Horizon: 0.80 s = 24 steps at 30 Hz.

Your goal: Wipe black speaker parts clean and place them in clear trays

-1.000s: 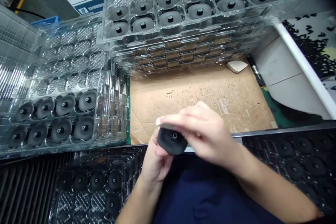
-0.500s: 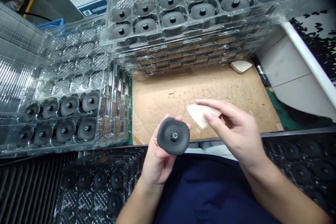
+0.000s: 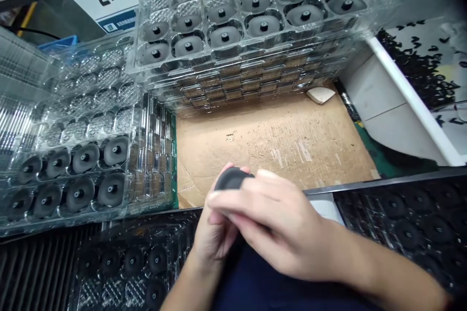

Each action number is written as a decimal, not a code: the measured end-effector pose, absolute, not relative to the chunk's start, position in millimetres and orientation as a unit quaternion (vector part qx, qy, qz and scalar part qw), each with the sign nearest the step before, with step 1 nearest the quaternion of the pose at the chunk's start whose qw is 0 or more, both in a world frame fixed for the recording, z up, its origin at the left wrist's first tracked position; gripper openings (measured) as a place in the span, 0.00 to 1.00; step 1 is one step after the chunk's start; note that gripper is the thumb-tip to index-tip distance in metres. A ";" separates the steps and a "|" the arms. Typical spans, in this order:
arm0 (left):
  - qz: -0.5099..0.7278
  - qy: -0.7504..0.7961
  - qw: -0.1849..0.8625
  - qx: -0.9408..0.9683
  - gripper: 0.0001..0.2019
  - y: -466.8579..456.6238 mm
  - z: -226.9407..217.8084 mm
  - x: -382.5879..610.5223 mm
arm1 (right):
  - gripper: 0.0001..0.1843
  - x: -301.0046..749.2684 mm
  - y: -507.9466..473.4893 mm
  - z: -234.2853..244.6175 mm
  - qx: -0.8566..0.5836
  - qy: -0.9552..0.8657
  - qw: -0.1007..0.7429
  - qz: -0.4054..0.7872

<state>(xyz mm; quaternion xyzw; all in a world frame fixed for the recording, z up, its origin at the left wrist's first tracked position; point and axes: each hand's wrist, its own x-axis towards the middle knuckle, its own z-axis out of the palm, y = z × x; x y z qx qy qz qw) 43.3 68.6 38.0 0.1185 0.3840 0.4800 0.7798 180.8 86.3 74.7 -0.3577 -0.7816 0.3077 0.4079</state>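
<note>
My left hand (image 3: 212,235) is closed round a round black disc (image 3: 229,178) and holds it up over the near edge of a cardboard sheet (image 3: 277,138). My right hand (image 3: 274,226) lies across the front of the disc with its fingers pressed together, covering most of it. The white pad this hand was holding is hidden under the fingers. Only the disc's upper rim shows above them.
A clear blister tray (image 3: 146,189) at the left holds several black discs. A stack of clear trays (image 3: 255,65) with more discs stands at the back. Black trays lie at the near left (image 3: 109,277) and near right (image 3: 401,204). A white pad (image 3: 320,95) and a white bin (image 3: 412,102) of small black parts are at the right.
My right hand, which had drawn away to the right with the white pad, has come back over the disc and covers it. The left hand keeps holding the disc.
</note>
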 end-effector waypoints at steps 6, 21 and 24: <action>0.472 0.349 0.801 0.116 0.21 71.5 25.4 37.4 | 0.14 211.8 79.7 80.3 -0.465 -0.789 0.307 0.257; 0.441 0.288 0.842 0.115 0.24 70.4 37.1 26.7 | 0.12 211.2 74.8 -38.5 -0.486 -0.738 0.352 0.307; 0.440 0.291 0.840 0.122 0.24 70.1 37.6 29.3 | 0.12 213.9 83.9 -5.8 -0.537 -0.697 0.374 0.294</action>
